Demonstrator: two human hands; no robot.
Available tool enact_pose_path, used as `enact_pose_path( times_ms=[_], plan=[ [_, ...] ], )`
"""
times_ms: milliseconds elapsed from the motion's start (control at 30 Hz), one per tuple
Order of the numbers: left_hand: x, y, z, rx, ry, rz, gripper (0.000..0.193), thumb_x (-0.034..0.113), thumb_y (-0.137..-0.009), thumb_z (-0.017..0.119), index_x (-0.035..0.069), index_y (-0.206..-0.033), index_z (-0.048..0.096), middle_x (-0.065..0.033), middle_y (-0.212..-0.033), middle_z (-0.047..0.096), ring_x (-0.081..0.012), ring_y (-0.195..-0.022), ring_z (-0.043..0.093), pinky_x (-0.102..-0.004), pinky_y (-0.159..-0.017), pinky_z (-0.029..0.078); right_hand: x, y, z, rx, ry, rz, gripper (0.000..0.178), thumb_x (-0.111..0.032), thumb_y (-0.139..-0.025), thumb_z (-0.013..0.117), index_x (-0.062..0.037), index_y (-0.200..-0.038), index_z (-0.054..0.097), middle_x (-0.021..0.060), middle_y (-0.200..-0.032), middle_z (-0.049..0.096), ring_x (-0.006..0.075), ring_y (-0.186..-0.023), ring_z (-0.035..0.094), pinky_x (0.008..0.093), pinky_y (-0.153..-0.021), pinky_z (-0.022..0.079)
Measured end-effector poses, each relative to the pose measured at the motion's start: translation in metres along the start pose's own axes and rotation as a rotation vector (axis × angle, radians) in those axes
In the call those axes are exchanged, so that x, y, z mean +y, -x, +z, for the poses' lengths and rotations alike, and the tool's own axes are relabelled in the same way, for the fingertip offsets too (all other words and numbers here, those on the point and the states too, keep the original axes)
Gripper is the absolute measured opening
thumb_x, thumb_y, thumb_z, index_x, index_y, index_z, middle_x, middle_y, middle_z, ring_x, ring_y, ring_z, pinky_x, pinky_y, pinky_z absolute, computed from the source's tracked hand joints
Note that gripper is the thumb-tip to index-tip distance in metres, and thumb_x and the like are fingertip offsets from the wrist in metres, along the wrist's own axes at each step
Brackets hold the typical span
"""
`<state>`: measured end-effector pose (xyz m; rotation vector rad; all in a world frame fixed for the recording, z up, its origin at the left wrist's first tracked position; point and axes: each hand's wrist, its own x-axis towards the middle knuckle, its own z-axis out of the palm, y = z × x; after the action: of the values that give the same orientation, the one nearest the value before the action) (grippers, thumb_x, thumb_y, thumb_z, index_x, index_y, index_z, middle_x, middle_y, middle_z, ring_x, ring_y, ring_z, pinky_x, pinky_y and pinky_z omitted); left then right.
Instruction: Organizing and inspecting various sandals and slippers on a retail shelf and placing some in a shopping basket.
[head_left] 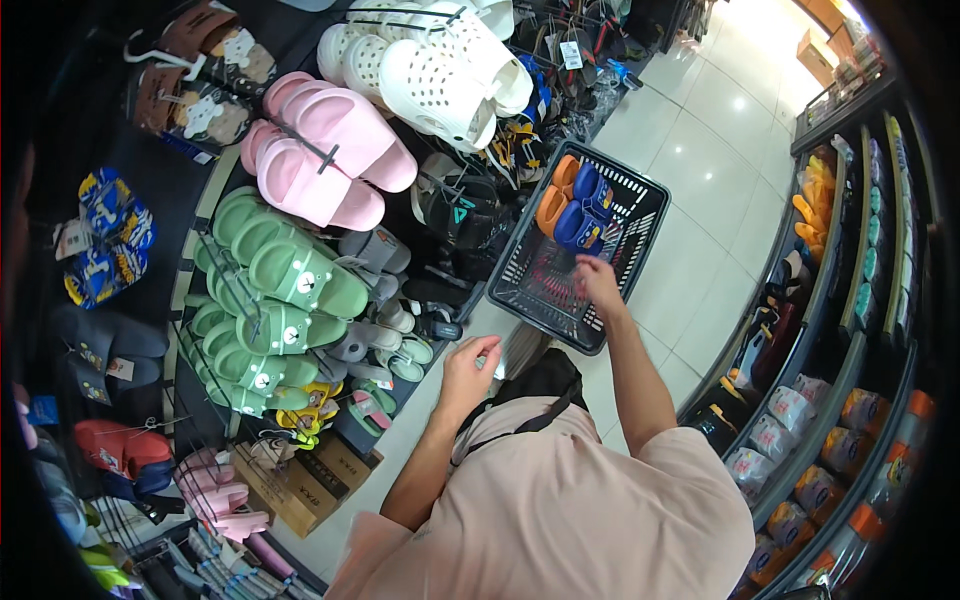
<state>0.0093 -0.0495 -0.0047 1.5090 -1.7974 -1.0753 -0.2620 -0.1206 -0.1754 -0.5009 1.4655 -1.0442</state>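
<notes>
A black plastic shopping basket (655, 225) with slotted sides stands on the tiled floor ahead of me. Inside it, at the far end, lie a pair of clogs in orange (552, 210) and blue (578, 228), set side by side. My right hand (598, 283) is over the basket just nearer than the blue clogs, its fingers bent and slightly blurred, with nothing visible in them. To the left of the basket my left hand (470, 375) hangs in the air, loosely curled, and I see no item in it. Below that hand is a black bag (535, 385) against my body.
Left of me a display rack holds green bear slides (290, 280), pink slides (335, 150) and white clogs (435, 95). Cardboard boxes (305, 485) sit low at the left. Shelves of packaged goods (790, 440) line the right. A tiled aisle (700, 190) runs ahead between them.
</notes>
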Motion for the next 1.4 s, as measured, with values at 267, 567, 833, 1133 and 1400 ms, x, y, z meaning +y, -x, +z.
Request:
enact_pose_path(
  times_ms=[267,567,833,1133,1400],
  plan=[
    [0.0,-0.004,0.014,0.026,-0.045,-0.153,0.016,0.006,-0.087,0.066,-0.002,-0.101,0.068,-0.0151,-0.087,0.069,-0.0247,-0.076,0.068,-0.0331,-0.069,0.053,-0.005,-0.147,-0.028,0.148,-0.057,0.137,0.046,-0.014,-0.092,0.052,-0.0099,-0.138,0.05,0.0031,-0.079,0.059,0.0122,-0.05,0.048,0.0289,-0.044,0.045],
    [0.002,-0.006,0.018,0.093,-0.076,-0.3,0.018,0.008,-0.09,0.064,-0.002,-0.104,0.069,-0.0157,-0.093,0.071,-0.0225,-0.082,0.07,-0.0312,-0.074,0.054,-0.008,-0.177,-0.02,0.053,-0.173,0.366,0.045,-0.017,-0.092,0.055,-0.0203,-0.137,0.05,0.0006,-0.078,0.06,0.012,-0.058,0.051,0.0324,-0.054,0.049],
    [0.008,-0.019,0.028,0.077,-0.085,-0.26,0.018,0.007,-0.089,0.065,-0.002,-0.104,0.068,-0.0152,-0.092,0.071,-0.0234,-0.08,0.07,-0.0311,-0.074,0.054,-0.01,-0.17,-0.033,-0.015,-0.308,0.312,0.012,-0.016,-0.093,0.056,-0.0201,-0.104,0.06,-0.0034,-0.073,0.057,0.0105,-0.059,0.054,0.0296,-0.054,0.05],
    [0.021,-0.04,0.043,0.029,-0.074,-0.173,0.015,0.005,-0.089,0.065,-0.003,-0.1,0.069,-0.0152,-0.087,0.07,-0.0228,-0.077,0.069,-0.0297,-0.07,0.053,-0.017,-0.103,-0.042,-0.019,-0.343,0.197,0.015,-0.015,-0.094,0.056,-0.0161,-0.106,0.065,-0.0031,-0.072,0.055,0.0098,-0.058,0.054,0.0267,-0.055,0.049],
    [0.044,-0.072,0.055,0.085,-0.075,-0.075,0.017,0.006,-0.086,0.067,-0.004,-0.099,0.068,-0.0155,-0.087,0.068,-0.0293,-0.079,0.066,-0.0355,-0.072,0.051,-0.067,0.02,-0.004,-0.315,-0.195,-0.001,0.032,-0.005,-0.093,0.052,-0.0065,-0.123,0.062,0.0006,-0.079,0.057,0.0091,-0.063,0.054,0.0236,-0.059,0.049]
  ],
)
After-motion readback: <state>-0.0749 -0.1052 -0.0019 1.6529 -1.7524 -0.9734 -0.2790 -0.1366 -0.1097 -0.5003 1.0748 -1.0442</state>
